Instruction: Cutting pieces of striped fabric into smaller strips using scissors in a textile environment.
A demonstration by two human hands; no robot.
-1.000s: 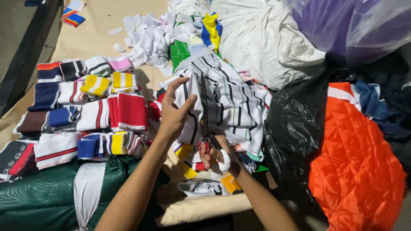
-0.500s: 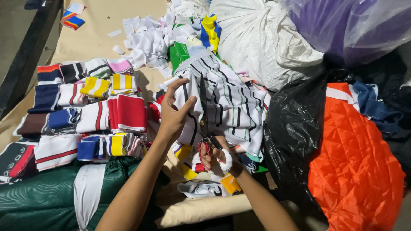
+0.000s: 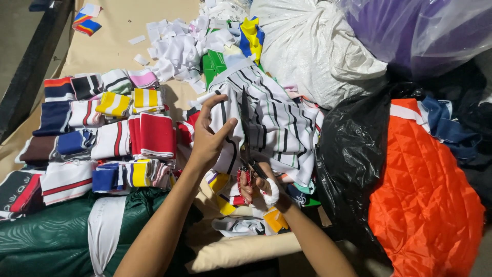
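- The white knit cloth with thin black and grey stripes [image 3: 277, 123] is held up in the middle of the view, above a heap of coloured scraps on the tan worktop [image 3: 110, 31]; compared with a second ago it sits much the same, only its upper left edge is pulled a little straighter.
- The left hand [image 3: 207, 138] has stayed on the cloth's left edge, its fingers [image 3: 214, 105] curled round the fabric with the thumb pressed on the front.
- The right hand [image 3: 259, 187], a white wrap on one finger, is closed through the red handles of a pair of scissors [image 3: 246, 149]; the dark blades point straight up along the cloth, slightly higher than half a second ago.
- Whether the blades are parted or shut I cannot tell.
- Just beneath the hands lie yellow, white and red knit scraps [image 3: 228, 192] and a cream roll of fabric [image 3: 241, 251].
- Left of the cloth, folded rib-knit collar pieces in red, white, navy and yellow [image 3: 123, 136] lie in rows, unchanged.
- Behind the cloth, a loose pile of white cut strips [image 3: 177, 51] and a green box [image 3: 212, 64] crowd its top edge.
- To the right, a black plastic bag [image 3: 353, 154] presses against the cloth; beyond it sits orange quilted fabric [image 3: 425, 205].
- A white sack [image 3: 312, 46] and a clear bag of purple material [image 3: 425, 31] fill the upper right.
- Dark green cloth [image 3: 51, 236] covers the lower left.
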